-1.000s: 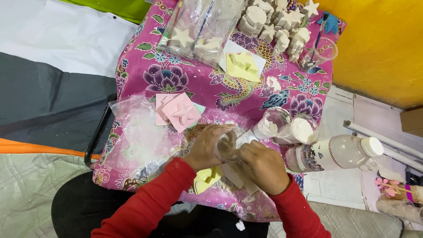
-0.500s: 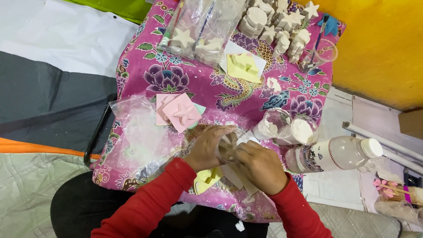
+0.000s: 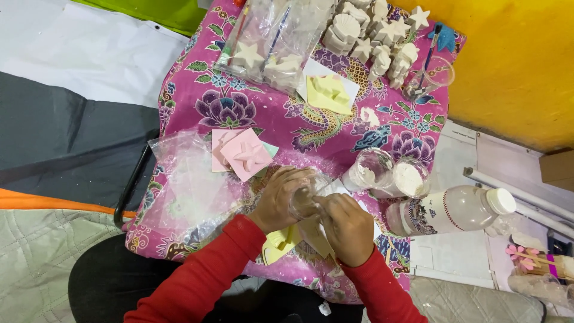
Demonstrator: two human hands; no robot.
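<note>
Clear cup (image 3: 306, 200) is what both hands are busy with, right at the near edge of the pink flowered tablecloth (image 3: 197, 90), only one view here, looking down from the head. The left hand (image 3: 281, 197) is wrapped around the cup from the left side, fingers curled closed on it. The right hand (image 3: 347, 227) is pressed up against the cup from the right with fingers bent over its rim, but I can't tell if it's really gripping the cup or something small inside it. Both arms are in red sleeves (image 3: 203, 281).

Just under the hands there's a yellow mold (image 3: 280, 244) lying flat, partly covered by the wrists. To the left is a crumpled plastic bag (image 3: 185, 185), and touching its top corner a pink mold (image 3: 242, 154) with a star shape. On the right, two open jars of white powder (image 3: 388, 173) sit side by side, and beside them a plastic bottle (image 3: 448, 209) lies on its side with a white cap. Farther back: another yellow mold (image 3: 329, 93) on white paper, bagged plaster pieces (image 3: 269, 42), and a bunch of white plaster figures (image 3: 371, 30) near the yellow wall (image 3: 514, 66).
</note>
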